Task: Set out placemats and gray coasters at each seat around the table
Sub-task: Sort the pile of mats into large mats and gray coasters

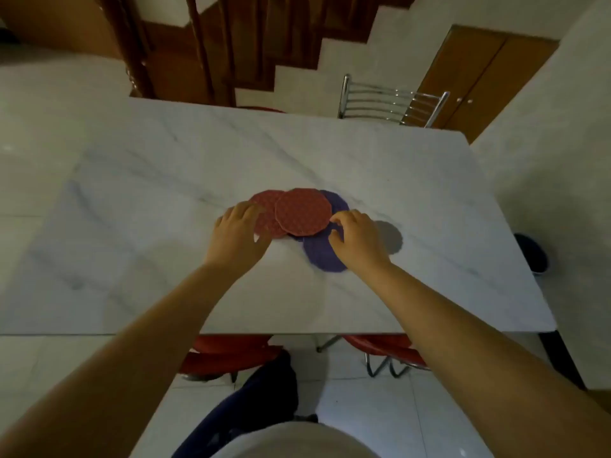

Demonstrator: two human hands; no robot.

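Observation:
A loose pile of round placemats lies in the middle of the white marble table (165, 180). Two red placemats (302, 211) overlap on top, and purple placemats (322, 254) stick out beneath them at the back right and the front. A round gray coaster (391, 238) lies just right of the pile, partly hidden by my right hand. My left hand (239, 234) rests with spread fingers on the left red placemat's edge. My right hand (358, 241) has its fingers curled at the edge of the front purple placemat; whether it grips it is unclear.
A chrome chair back (393, 102) stands at the far side of the table. Two red chair seats (231, 353) are tucked under the near edge. A dark round object (534, 252) sits on the floor at right. A wooden staircase (251, 44) and wooden cabinet doors (479, 77) lie beyond.

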